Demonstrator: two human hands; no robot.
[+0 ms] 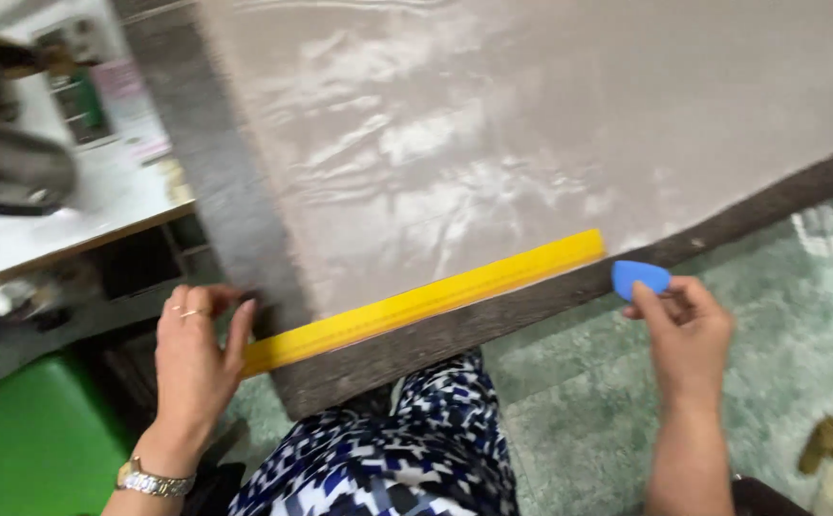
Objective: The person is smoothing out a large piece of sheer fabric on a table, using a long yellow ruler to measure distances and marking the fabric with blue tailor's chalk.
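Note:
A long yellow ruler (426, 300) lies along the near edge of a shiny beige cloth (531, 124) spread on a dark grey table (216, 182). My left hand (192, 358), with rings and a gold wristwatch, grips the ruler's left end at the table's corner. My right hand (689, 334) pinches a blue teardrop-shaped tailor's chalk (638, 278) just past the ruler's right end, off the table's edge.
A white worktable (73, 201) with blurred items stands at the left. A green stool or bin (34, 440) sits at bottom left. My lap in blue, black and white patterned cloth (397, 459) is below the table. Greenish floor (608, 401) lies right.

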